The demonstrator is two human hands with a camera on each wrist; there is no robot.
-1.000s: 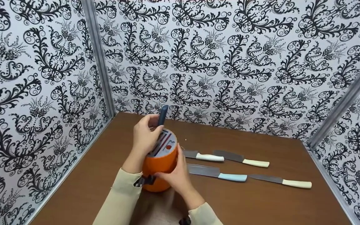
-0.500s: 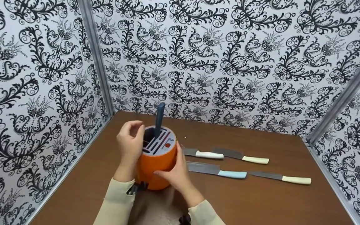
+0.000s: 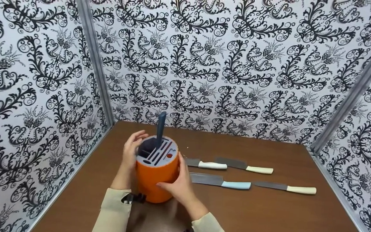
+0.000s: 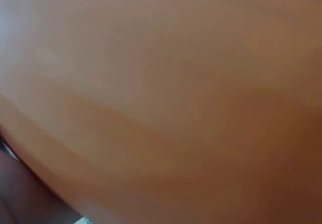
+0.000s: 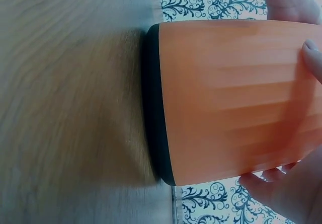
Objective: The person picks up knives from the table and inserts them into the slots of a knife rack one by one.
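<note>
Well inside the left edge of the tabletop (image 3: 253, 211), beside knives (image 3: 213, 165), gripping an orange holder (image 3: 157, 182) with curled right hand (image 3: 181, 182); resting loose-fingered left hand (image 3: 129, 154) alongside.

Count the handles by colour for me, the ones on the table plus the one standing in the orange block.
Cream handles: 2
White handle: 1
Light blue handle: 1
Dark blue handle, in the orange block: 1
Total: 5
</note>
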